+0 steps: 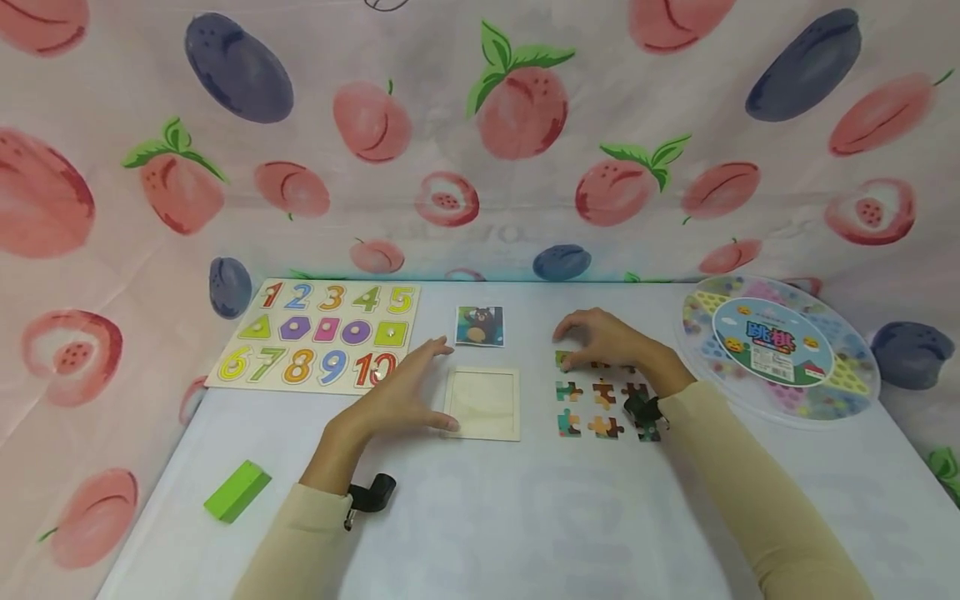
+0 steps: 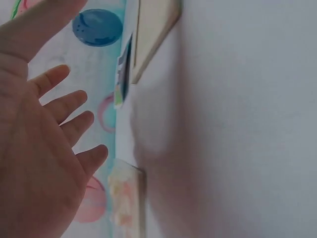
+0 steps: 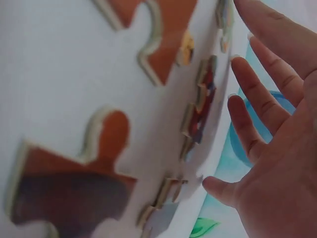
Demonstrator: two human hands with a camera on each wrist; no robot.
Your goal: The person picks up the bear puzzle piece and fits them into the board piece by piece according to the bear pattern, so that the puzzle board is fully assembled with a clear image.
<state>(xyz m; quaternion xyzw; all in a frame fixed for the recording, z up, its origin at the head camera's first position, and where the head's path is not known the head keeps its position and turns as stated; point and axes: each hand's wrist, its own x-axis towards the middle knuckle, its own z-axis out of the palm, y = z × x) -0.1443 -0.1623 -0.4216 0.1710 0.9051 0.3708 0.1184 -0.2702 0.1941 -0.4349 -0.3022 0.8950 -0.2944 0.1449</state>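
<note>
My left hand [image 1: 393, 402] is spread beside a small square wooden puzzle tray [image 1: 483, 406], its thumb tip right at the tray's left edge. In the left wrist view the fingers [image 2: 74, 106] stand apart with nothing between them. Right of the tray lie several jigsaw pieces [image 1: 603, 393] in rows, brown, orange and green. Over their back row hovers my right hand [image 1: 611, 340], its thumb close at the green corner piece [image 1: 561, 358]. The right wrist view has its fingers [image 3: 257, 106] apart and holding nothing. That hand partly hides the back row.
Behind the tray lies a bear picture card [image 1: 480, 326]. A number and shape board [image 1: 318, 337] is at the back left, a green block [image 1: 237, 492] at the front left. The round Chinese checkers box [image 1: 780, 350] sits at the back right, against a fruit-patterned cloth [image 1: 450, 108].
</note>
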